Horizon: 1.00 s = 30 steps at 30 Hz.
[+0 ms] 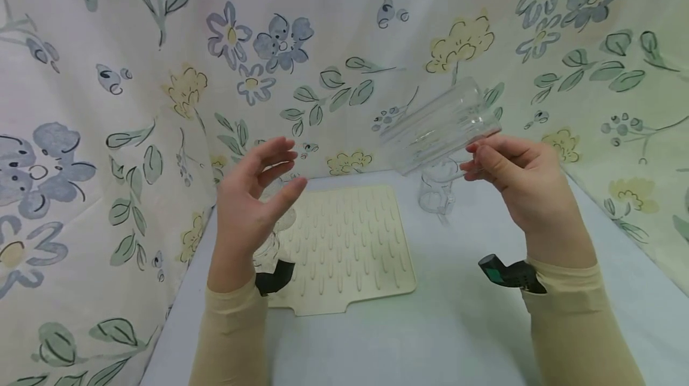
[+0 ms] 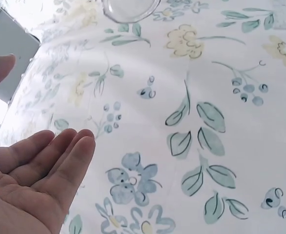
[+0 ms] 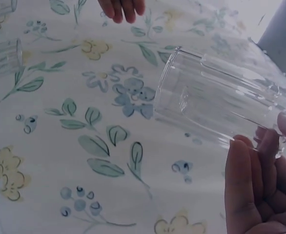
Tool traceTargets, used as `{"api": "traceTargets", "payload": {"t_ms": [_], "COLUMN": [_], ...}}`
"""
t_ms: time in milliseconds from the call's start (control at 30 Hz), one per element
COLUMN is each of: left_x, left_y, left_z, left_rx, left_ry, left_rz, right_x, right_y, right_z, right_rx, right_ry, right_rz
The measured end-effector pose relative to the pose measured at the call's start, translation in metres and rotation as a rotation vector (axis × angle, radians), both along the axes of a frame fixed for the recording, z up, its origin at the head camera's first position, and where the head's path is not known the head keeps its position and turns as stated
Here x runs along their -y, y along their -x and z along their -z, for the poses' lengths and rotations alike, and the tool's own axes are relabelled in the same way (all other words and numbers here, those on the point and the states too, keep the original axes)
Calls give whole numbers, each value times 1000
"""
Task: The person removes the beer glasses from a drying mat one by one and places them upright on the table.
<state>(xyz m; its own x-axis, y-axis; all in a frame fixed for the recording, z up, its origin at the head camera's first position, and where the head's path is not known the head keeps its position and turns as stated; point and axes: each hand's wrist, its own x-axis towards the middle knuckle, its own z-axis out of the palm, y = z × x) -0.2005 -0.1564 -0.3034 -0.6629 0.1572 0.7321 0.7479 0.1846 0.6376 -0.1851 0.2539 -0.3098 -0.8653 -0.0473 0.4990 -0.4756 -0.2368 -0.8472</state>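
My right hand [image 1: 524,179] pinches a tall clear glass [image 1: 433,125] near its right end, thumb against fingers. The glass is tilted in the air, its left end lower, overlapping the curtain and table edge in the head view. In the right wrist view, its round rim [image 3: 165,80] points left, away from the fingers. My left hand [image 1: 250,212] is raised over the left side of a cream ridged drying mat [image 1: 350,236], fingers bent loosely and thumb apart, holding nothing. Its palm [image 2: 26,195] is bare in the left wrist view.
A clear glass mug [image 1: 436,194] stands on the white table [image 1: 452,290] right of the mat. More clear glassware [image 1: 267,248] sits at the mat's left side, partly behind my left hand. A floral curtain [image 1: 334,45] encloses the back and sides.
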Motion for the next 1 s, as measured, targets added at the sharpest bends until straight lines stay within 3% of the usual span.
{"api": "traceTargets", "payload": {"t_ms": [300,467,633,833,1000], "left_x": [45,72,101,124,142], "left_y": [0,-2,2,14,30], "left_z": [-6,-7,-2,8,23], "left_rx": [17,93,152,315,484], "left_ry": [-192,-300,-408,-419,-398], "left_rz": [-132,-192,-241,-333,-323], "right_x": [-23,-33,-39,-46,-52], "right_y": [7,10,15,18,18], "right_z": [-3,-1,0,2,0], "right_rx": [-24,-33,-26,-32,4], "right_ry": [65,80,83,109,116], "right_rz": [76,76,107,189,288]}}
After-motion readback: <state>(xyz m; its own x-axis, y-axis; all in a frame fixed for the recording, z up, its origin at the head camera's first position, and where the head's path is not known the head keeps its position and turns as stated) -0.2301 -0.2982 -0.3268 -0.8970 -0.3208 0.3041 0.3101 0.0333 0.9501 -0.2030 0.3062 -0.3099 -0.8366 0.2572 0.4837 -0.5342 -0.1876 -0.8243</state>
